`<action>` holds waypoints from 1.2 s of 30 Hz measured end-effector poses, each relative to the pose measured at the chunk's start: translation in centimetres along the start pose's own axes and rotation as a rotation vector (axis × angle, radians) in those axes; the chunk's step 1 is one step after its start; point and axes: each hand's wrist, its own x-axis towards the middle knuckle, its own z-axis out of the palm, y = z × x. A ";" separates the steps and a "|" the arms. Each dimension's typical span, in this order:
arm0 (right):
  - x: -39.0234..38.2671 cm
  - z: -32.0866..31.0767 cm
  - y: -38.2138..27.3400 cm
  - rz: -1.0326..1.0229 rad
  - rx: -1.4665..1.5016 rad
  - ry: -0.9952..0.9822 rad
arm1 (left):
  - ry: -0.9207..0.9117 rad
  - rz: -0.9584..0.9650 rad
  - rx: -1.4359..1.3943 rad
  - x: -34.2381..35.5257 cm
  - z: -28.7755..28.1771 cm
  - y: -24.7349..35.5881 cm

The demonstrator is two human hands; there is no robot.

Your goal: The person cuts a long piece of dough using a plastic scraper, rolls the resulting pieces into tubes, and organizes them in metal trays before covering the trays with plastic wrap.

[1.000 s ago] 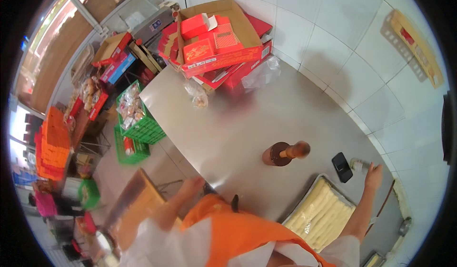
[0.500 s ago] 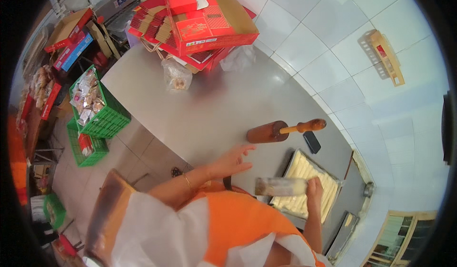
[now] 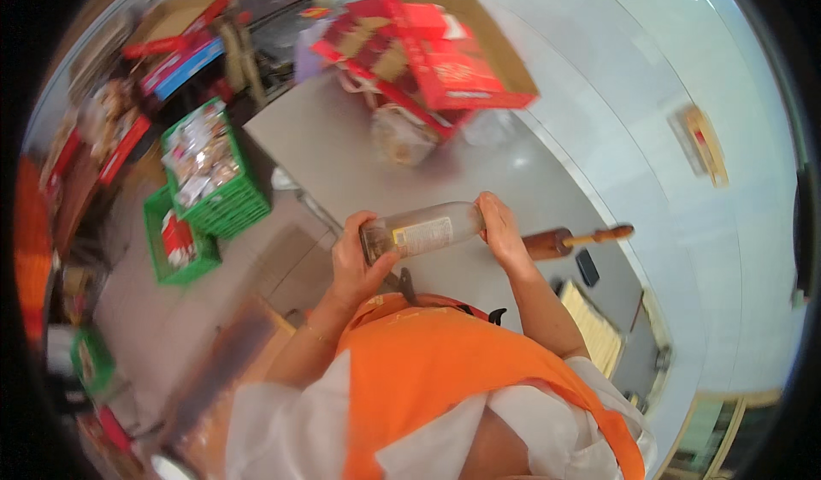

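Note:
A clear bottle [image 3: 423, 230] with a pale printed label and some dark contents at one end lies sideways between my hands, above the grey table [image 3: 329, 151]. My left hand [image 3: 355, 262] is wrapped round its darker left end. The other end is gripped by my right hand [image 3: 499, 228], whose fingers curl over it. Just right of that hand lies a brown wooden rolling pin [image 3: 547, 244] with a long handle. Beyond my right forearm, a tray of pale dough strips [image 3: 592, 326] is partly hidden by the arm.
A dark phone [image 3: 587, 269] lies near the rolling pin. Red cardboard boxes [image 3: 470, 82] and a clear plastic bag [image 3: 402, 138] stand at the table's far end. Green crates [image 3: 227, 202], the upper one holding wrapped packets, are stacked on the floor at left.
The bottle has moved left and away from the dough tray in my right hand. My left hand, open before, has taken hold of its other end. The view has shifted.

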 end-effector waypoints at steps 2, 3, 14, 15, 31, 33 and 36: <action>2.7 3.0 -0.2 -0.221 -0.201 -0.073 | 0.140 -0.107 0.088 -0.6 -3.5 -0.9; 4.1 4.5 -0.7 -0.348 -0.289 -0.117 | 0.199 -0.093 0.138 -1.1 -5.1 -0.7; 9.5 22.9 -13.6 -0.727 -0.382 -0.407 | 0.796 -0.269 0.175 -5.3 -15.9 4.1; 9.7 24.4 -14.2 -0.785 -0.348 -0.452 | 0.861 -0.258 0.206 -5.7 -16.4 4.6; 7.9 42.1 -29.3 -2.058 0.206 -1.065 | 1.121 -0.297 -1.031 -10.0 -21.5 5.3; 7.1 42.8 -31.7 -2.254 0.328 -1.096 | 1.127 -0.267 -1.080 -10.1 -21.4 8.0; 3.9 42.6 -34.1 -2.290 0.622 -1.319 | 1.170 -0.091 -1.024 -11.4 -19.8 9.4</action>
